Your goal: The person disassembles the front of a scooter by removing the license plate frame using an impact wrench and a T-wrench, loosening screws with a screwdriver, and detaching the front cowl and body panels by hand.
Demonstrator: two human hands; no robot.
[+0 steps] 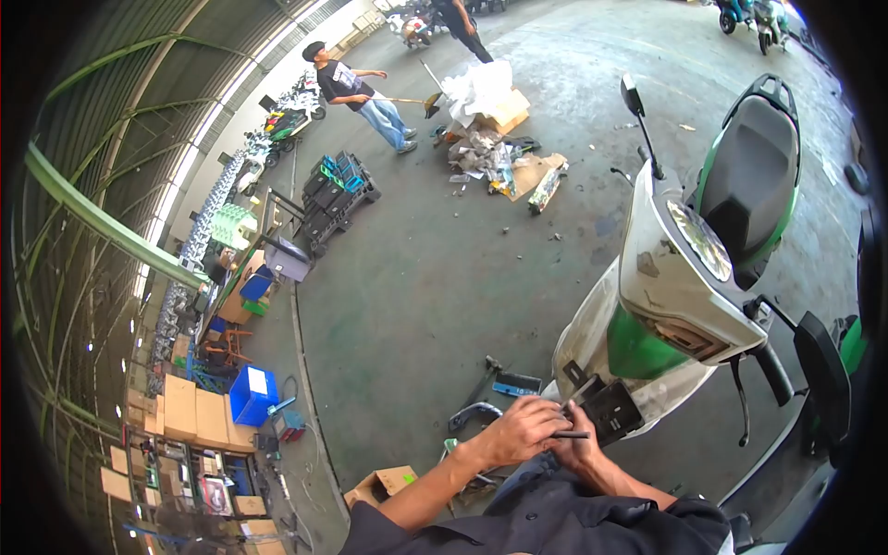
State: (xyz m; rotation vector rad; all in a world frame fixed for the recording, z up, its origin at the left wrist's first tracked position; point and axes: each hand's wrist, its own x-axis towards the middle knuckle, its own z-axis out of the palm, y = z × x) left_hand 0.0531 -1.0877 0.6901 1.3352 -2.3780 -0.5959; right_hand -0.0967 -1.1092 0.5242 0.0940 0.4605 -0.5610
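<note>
My left hand is closed, its fingers bent together in front of my chest. A short dark rod sticks out from it toward my right hand; its kind cannot be made out. My right hand is close against the left, fingers curled, at the near edge of a black box-like part with a bracket. What the right fingers grip is partly hidden. That black part sits at the lower front of a white and green scooter.
A hammer and a blue-black case lie on the floor. Near my left elbow stands an open cardboard box. A person holds a broom by a rubbish heap. Shelving with boxes and a blue bin line the left.
</note>
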